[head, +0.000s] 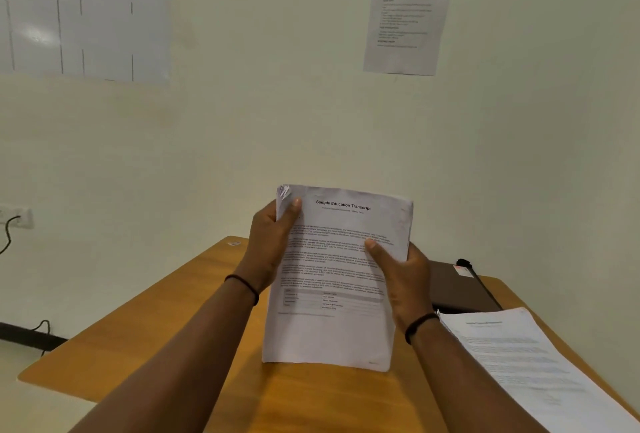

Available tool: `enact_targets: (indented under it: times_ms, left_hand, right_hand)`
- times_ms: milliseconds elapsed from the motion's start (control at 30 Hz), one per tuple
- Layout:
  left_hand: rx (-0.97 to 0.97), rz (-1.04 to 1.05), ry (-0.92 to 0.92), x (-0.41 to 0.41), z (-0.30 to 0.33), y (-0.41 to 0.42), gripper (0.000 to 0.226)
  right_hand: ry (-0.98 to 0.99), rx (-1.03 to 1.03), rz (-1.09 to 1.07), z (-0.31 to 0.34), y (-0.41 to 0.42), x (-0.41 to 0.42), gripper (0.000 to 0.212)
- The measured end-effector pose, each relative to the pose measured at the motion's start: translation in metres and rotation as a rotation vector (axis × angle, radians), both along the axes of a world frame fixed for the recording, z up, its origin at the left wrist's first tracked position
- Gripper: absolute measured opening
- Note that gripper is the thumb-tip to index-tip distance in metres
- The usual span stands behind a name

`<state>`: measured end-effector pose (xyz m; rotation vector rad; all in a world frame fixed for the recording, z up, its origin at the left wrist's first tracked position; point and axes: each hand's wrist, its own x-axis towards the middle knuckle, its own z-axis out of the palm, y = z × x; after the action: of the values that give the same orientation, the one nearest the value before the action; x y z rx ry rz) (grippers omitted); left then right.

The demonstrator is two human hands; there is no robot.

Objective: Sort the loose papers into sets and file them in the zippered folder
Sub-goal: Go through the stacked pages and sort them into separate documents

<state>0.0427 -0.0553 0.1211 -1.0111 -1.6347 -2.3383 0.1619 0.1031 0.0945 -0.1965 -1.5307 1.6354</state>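
Left hand (273,242) and right hand (401,276) pinch the transcript stack (337,280) by its side edges above the desk (173,321); light, floppy, probably several sheets

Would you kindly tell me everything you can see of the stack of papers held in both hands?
The stack is white printed paper, its top sheet headed "Sample Education Transcript", with blocks of small text and a table lower down. It stands nearly upright, its bottom edge at or just above the wooden table; contact is unclear. The top left corner is curled and creased. The left hand pinches the upper left edge, thumb on the front; the right hand holds the right edge likewise.
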Motion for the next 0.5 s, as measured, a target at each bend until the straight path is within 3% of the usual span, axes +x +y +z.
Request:
enact_targets:
  times_ms: [67,233,367,433,500]
  left_hand:
    - [0.025,0.062,0.069,-0.002,0.013,0.000,0.018]
    - [0.007,0.115,0.121,-0.006,0.019,0.001,0.023]
    - [0.034,0.112,0.159,-0.003,0.015,0.000,0.025]
    - [0.035,0.091,0.174,0.001,0.017,0.000,0.023]
    - [0.028,0.083,0.208,0.005,0.019,0.001,0.024]
  right_hand:
    - [0.031,0.061,-0.090,0.015,0.002,-0.005,0.024]
    - [0.030,0.469,-0.466,0.059,0.002,-0.011,0.036]
    - [-0.046,1.043,-0.680,0.082,-0.008,-0.017,0.032]
    - [-0.092,1.276,-0.670,0.090,-0.021,-0.024,0.026]
    - [-0.173,1.382,-0.623,0.096,-0.035,-0.030,0.020]
